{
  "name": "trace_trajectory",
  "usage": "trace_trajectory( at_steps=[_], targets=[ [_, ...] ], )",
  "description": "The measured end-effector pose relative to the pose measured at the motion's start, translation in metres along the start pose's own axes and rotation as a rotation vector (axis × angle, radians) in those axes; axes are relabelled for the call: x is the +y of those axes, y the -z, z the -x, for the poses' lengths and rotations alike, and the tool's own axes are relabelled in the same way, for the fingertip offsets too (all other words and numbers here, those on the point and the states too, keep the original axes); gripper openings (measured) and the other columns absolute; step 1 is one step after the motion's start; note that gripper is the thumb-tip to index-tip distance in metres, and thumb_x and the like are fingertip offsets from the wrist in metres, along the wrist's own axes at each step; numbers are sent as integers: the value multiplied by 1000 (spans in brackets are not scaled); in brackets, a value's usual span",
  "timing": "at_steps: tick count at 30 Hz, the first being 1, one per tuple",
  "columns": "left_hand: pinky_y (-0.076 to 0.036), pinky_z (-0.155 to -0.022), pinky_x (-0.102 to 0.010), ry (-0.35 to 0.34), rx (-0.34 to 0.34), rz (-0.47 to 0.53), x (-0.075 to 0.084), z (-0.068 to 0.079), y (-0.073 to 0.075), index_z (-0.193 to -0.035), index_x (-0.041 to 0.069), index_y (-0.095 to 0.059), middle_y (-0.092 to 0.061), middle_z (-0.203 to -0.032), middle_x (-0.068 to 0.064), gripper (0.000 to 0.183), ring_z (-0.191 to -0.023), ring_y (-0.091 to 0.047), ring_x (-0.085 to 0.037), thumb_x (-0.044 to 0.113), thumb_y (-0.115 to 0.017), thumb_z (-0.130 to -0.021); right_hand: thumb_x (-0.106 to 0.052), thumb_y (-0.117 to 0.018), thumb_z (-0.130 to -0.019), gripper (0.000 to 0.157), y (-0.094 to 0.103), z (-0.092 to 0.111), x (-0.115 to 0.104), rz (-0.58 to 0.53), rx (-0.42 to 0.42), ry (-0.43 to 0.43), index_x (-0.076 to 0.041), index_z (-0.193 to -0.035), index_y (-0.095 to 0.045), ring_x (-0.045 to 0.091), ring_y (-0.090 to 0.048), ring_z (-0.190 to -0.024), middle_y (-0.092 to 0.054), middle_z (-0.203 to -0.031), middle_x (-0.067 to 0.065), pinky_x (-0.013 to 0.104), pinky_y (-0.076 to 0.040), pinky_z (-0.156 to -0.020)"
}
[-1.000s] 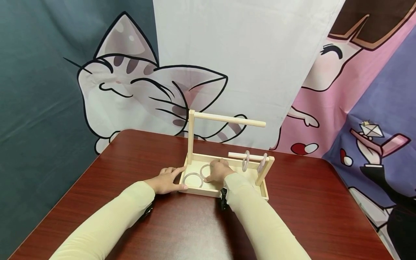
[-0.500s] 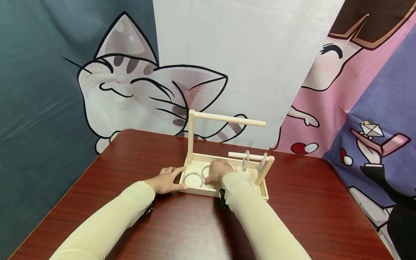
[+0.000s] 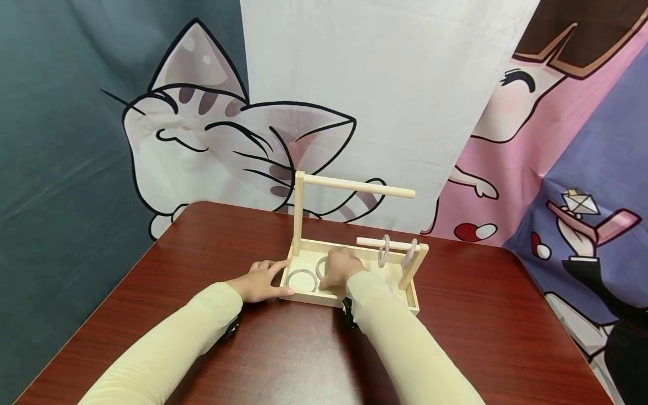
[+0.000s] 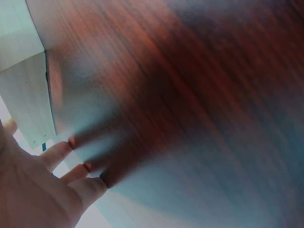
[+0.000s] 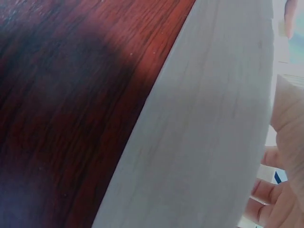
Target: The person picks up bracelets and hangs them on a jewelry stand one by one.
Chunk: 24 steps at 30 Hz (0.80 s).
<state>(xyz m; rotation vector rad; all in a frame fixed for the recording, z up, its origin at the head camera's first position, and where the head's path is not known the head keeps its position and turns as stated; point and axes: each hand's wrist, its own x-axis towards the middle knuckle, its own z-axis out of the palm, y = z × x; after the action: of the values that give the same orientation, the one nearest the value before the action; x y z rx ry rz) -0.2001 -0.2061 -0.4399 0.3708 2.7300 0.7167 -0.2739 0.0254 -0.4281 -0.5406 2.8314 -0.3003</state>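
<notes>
A pale wooden tray (image 3: 310, 298) stands on the table, with a flat grey ring (image 3: 302, 270) lying in its left end. My right hand (image 3: 343, 267) reaches down into the tray and grips a second ring (image 3: 318, 269). Most of that ring is hidden behind the thumb and fingers. My left hand (image 3: 259, 283) rests against the tray's left end, thumb at the front corner and forefinger along the side. Its other fingers (image 4: 57, 154) extend beside the tray over the table in the left wrist view. Two more rings (image 3: 381, 257) hang on a short lower dowel (image 3: 368, 242).
A tall post (image 3: 297, 216) rises from the tray's left end and carries a long upper dowel (image 3: 359, 186). The short dowel juts from a lower post (image 3: 414, 267) at the right. Around the tray spreads the dark red wooden table (image 3: 471, 315); a printed curtain (image 3: 395, 84) hangs behind.
My right hand and the ring under it have shifted slightly right within the tray. The left hand and the hanging rings stay as they were.
</notes>
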Motion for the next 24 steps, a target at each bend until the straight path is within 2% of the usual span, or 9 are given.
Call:
trace_trajectory(
  at_steps=[5, 10, 15, 19, 24],
  targets=[
    [-26, -105, -62, -8, 16, 16, -3, -2, -3, -153, 20, -26, -32, -144, -28, 92, -134, -23, -49, 66, -61, -82, -30, -82, -54, 77, -6, -3, 8, -154, 32, -12, -11, -123, -54, 29, -44, -102, -43, -115, 16, 41, -49, -73],
    [-27, -105, -62, -7, 11, 3, -2, -2, -2, -153, 20, -25, -33, -143, -29, 93, -132, -24, -50, 68, -60, -81, -22, -80, -57, 97, -5, -3, 9, -309, 81, -2, -10, -144, -39, 30, -38, -116, -34, -131, 19, 44, -49, -85],
    [-27, -105, -61, 12, 3, 8, -1, -1, -1, -153, 20, -26, -32, -144, -29, 92, -134, -22, -48, 66, -61, -82, -13, -78, -62, 90, 6, 5, 1, -384, 114, 38, -6, -143, -39, 33, -33, -122, -32, -136, 22, 44, -44, -95],
    [-28, -105, -61, 23, 5, 4, -1, -2, -2, -153, 20, -26, -32, -145, -27, 90, -135, -22, -47, 64, -61, -83, -10, -79, -63, 86, 11, 9, -5, -431, 138, 51, -6, -141, -43, 33, -34, -121, -33, -135, 23, 45, -42, -96],
    [-28, -104, -62, 29, -5, 9, 6, 2, 2, -153, 18, -27, -32, -144, -27, 88, -134, -23, -48, 60, -62, -84, -10, -80, -61, 83, 12, 9, -8, -472, 187, 83, -6, -137, -47, 34, -39, -118, -38, -131, 23, 47, -41, -95]
  ],
)
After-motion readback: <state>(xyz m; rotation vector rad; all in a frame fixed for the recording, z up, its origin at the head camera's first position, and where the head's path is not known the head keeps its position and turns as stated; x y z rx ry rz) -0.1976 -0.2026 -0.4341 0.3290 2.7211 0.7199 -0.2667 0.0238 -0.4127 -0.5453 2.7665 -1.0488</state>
